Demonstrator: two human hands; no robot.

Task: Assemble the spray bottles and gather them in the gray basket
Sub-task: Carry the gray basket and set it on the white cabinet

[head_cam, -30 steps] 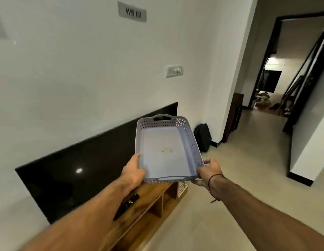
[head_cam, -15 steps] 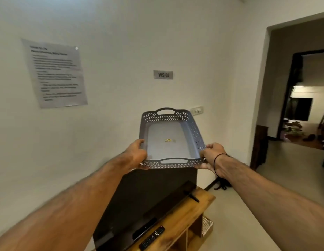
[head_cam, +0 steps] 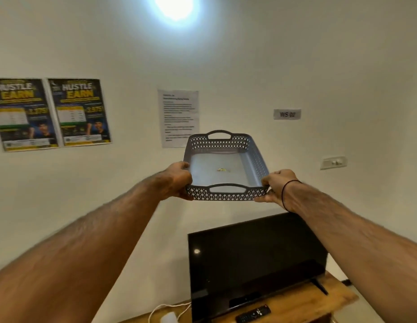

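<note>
A: View's swung left vs 1 s back. Doorway's gone, 2 posters (head_cam: pixel 51 113) plus a printed sheet (head_cam: pixel 178 117) now on the wall. Gray basket (head_cam: pixel 226 166) same carry, out front at arm's length.

B: Grip?

A: Left hand (head_cam: pixel 177 180) and right hand (head_cam: pixel 276 187) both wrapped tight on the near corners. Basket has no bottles, just a small yellow bit (head_cam: pixel 223 169).

B: So assembly not started imo. Blockers?

A: TV (head_cam: pixel 256 259) on wood stand (head_cam: pixel 338 297) below, remote (head_cam: pixel 253 314) there. No bottles in sight.

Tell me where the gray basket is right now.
In the head view, the gray basket is held up in the air at centre, the left hand and right hand gripping its near corners, above the television and in front of the wall.
</note>
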